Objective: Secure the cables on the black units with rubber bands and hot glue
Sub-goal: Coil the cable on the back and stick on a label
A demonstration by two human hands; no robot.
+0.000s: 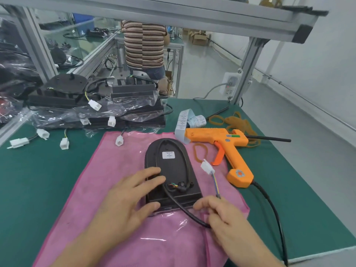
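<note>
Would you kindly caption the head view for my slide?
Left hand steadies black unit on pink cloth; right hand holds its cable.

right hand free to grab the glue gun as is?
Probably not yet. The right hand is pinching the unit's cable; it would have to let go first. The glue gun lies just beyond it on the mat, with nothing between.

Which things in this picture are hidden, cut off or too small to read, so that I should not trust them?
- Head view: print on the white label of the black unit is too small.
- Cable: the stretch inside the right hand is hidden by its fingers.
- Unit's left edge: covered by the left hand.
- Glue gun cord: cut off by the bottom edge.
- Stacked units: blurred by plastic bags.
</note>
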